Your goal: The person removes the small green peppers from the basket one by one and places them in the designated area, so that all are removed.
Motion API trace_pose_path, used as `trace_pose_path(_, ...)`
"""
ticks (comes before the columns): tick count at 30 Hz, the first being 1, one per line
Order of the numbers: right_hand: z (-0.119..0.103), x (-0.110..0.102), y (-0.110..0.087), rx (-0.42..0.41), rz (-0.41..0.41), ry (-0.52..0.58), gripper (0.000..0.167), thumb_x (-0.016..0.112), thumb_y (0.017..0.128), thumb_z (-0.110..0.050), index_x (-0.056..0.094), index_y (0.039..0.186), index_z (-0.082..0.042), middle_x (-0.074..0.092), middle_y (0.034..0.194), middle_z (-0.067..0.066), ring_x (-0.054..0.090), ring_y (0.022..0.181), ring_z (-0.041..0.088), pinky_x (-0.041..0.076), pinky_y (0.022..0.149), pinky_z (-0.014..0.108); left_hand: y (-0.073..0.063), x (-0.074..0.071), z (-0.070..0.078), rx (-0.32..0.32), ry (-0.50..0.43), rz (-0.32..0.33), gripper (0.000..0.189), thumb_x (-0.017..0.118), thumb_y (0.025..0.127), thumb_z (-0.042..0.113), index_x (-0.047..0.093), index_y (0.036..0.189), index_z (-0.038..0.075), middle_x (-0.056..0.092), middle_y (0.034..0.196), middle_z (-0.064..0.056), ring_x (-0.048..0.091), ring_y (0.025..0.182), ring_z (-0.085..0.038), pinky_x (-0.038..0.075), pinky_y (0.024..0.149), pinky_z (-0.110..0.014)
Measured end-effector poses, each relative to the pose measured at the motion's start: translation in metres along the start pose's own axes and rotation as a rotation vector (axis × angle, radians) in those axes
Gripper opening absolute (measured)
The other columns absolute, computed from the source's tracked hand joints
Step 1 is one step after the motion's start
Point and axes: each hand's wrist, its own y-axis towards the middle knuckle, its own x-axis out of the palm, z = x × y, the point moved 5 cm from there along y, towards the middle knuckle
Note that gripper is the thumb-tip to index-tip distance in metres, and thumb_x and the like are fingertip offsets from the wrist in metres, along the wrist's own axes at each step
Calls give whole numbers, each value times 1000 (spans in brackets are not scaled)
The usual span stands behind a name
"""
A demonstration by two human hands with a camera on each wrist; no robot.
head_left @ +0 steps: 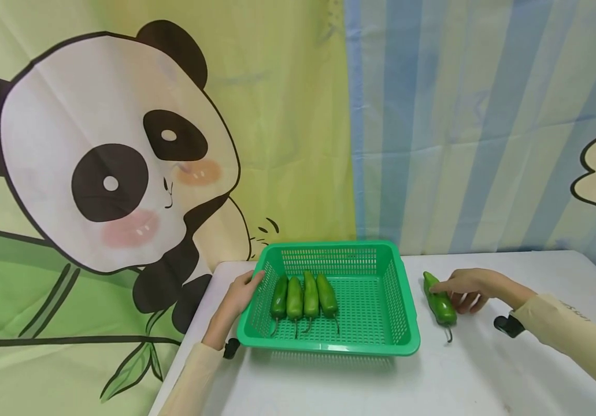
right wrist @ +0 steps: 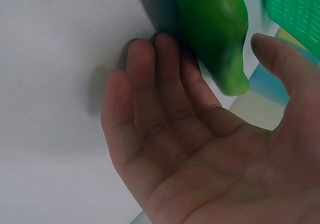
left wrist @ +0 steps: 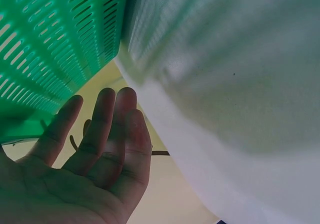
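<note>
A green pepper (head_left: 440, 303) lies on the white table to the right of the green plastic basket (head_left: 329, 348). My right hand (head_left: 466, 289) reaches over it from the right. In the right wrist view, the pepper (right wrist: 215, 29) lies between the thumb and the fingers; a gap shows beside the thumb, and the fingers are loosely bent. At the basket's left rim rests my left hand (head_left: 240, 294). The left wrist view shows its fingers (left wrist: 100, 129) relaxed along the basket's outside, with the thumb hidden. Several green peppers (head_left: 295, 299) lie side by side in the basket's left half, stems toward me.
The white table (head_left: 516, 370) runs beneath everything. Behind it hangs a printed curtain (head_left: 298, 127) with a panda and blue stripes, close to the basket's far rim.
</note>
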Motion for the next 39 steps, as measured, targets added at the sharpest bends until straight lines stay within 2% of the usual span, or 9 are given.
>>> trace_pose_path(10, -2, -5, -3, -8, 6, -46, 47, 55, 100, -47, 62, 98, -1, 66, 93, 13, 65, 82, 25, 59, 74, 41, 0, 0, 0, 0, 0, -2, 58, 45, 102, 59, 60, 139, 16, 70, 113, -11, 67, 81, -18, 52, 72, -32)
trace_pose_path(17, -7, -15, -5, -16, 2, -68, 50, 55, 99, -50, 66, 101, -1, 68, 94, 13, 66, 84, 26, 58, 74, 42, 0, 0, -1, 1, -2, -4, 56, 44, 103, 58, 62, 135, 15, 70, 104, -10, 66, 75, -18, 52, 68, -32)
trace_pose_path(24, -16, -28, -10, -21, -8, -93, 67, 52, 98, -59, 62, 118, 5, 69, 105, 17, 68, 93, 29, 58, 78, 46, 0, 0, -1, 1, -1, -7, 57, 44, 103, 59, 62, 135, 16, 70, 104, -10, 66, 76, -18, 52, 69, -32)
trace_pose_path(31, -28, -41, -17, -45, -14, -96, 87, 51, 96, -65, 45, 139, 11, 65, 117, 24, 68, 101, 34, 58, 80, 46, -1, 0, -1, 3, -4, 3, 55, 44, 103, 57, 63, 135, 16, 70, 105, -10, 65, 76, -18, 52, 68, -32)
trace_pose_path(39, -52, -54, -29, -124, -1, -48, 92, 51, 97, -65, 33, 150, 7, 64, 121, 18, 66, 108, 31, 57, 84, 47, -1, 1, -1, 10, -8, 0, 57, 44, 103, 58, 61, 138, 16, 70, 112, -11, 67, 81, -17, 53, 71, -32)
